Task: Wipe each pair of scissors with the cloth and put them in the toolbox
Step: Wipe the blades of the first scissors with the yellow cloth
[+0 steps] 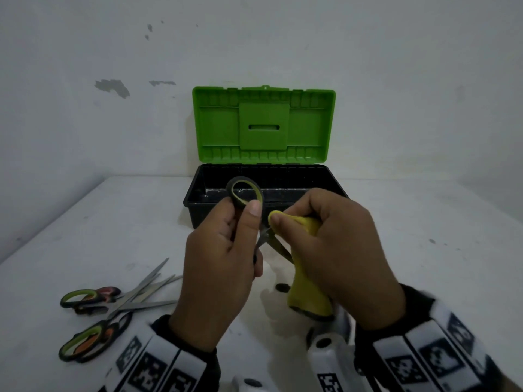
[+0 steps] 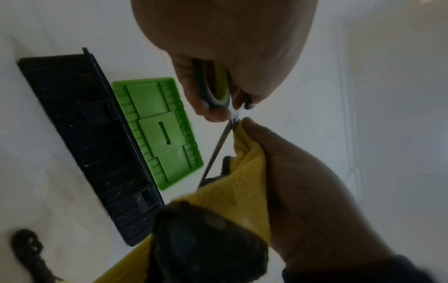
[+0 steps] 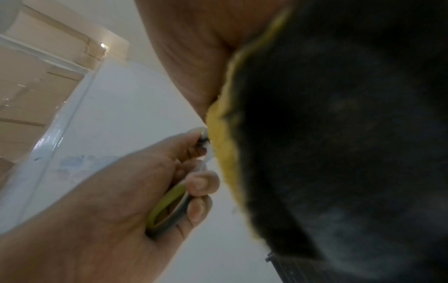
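My left hand (image 1: 226,250) grips a pair of scissors (image 1: 244,190) by the black and green handles, blades (image 1: 271,241) pointing down and slightly parted. My right hand (image 1: 334,244) holds a yellow cloth (image 1: 305,278) with a dark underside and pinches it around one blade near the pivot. In the left wrist view the cloth (image 2: 242,181) wraps one blade while the other blade (image 2: 213,153) shows bare. In the right wrist view the cloth (image 3: 223,145) fills the right side beside the handles (image 3: 167,206). The toolbox (image 1: 198,193) stands open behind my hands, green lid (image 1: 263,125) raised.
Three more pairs of scissors (image 1: 113,301) lie in a crossed heap on the white table (image 1: 424,250) at the front left. The toolbox leans against a white wall. A small dark speck (image 1: 281,287) lies on the table under my hands.
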`<state>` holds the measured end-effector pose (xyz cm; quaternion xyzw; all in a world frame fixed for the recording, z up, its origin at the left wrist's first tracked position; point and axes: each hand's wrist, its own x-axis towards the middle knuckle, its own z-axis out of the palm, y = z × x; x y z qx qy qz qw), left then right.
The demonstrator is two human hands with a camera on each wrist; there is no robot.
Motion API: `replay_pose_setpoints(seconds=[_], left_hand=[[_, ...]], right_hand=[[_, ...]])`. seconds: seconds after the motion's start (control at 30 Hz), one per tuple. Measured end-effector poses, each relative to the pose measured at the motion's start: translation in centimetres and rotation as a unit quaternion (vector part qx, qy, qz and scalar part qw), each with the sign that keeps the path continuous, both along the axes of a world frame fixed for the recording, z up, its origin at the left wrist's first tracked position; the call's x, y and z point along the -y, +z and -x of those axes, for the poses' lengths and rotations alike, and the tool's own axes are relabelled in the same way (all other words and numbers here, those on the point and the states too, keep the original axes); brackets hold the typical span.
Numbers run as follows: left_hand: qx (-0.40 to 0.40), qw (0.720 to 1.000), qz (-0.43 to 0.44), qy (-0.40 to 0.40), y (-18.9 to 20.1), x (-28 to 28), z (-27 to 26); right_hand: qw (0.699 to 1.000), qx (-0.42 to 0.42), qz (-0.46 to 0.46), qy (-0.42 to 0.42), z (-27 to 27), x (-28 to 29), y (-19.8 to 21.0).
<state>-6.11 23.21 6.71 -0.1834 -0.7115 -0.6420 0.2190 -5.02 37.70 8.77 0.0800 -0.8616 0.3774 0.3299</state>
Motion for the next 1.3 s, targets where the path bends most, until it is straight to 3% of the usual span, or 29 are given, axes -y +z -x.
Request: replay_pose_setpoints(seconds=[0.13, 0.27, 0.4, 0.57, 0.73, 1.3], left_hand=[[-0.047, 0.997, 0.046, 0.036, -0.4, 0.2, -0.3], [-0.078, 0.993, 0.063, 0.055, -0.6, 0.4, -0.2], [-0.1, 0.99, 0.074, 0.063, -0.5, 0.4, -0.2], [-0.128, 0.984, 0.098, 0.075, -0.3, 0.6, -0.2], [-0.135, 0.982, 0.11, 0.074, -0.3, 0.5, -0.5], [-0.145, 0.979, 0.121, 0.076, -0.6, 0.5, -0.7]], right_hand=[[0.999, 0.005, 0.04, -0.034, 0.6, -0.4, -0.5], [0.999, 0.005, 0.035, 0.008, -0.3, 0.9, -0.9], [0.994, 0.002, 0.102, -0.039, 1.1, -0.8, -0.7], [0.989, 0.039, 0.139, 0.013, 0.4, -0.1, -0.8], [0.976, 0.046, 0.213, -0.005, 1.6, -1.8, -1.0], [0.953, 0.08, 0.291, 0.025, 1.8, -1.9, -1.0]])
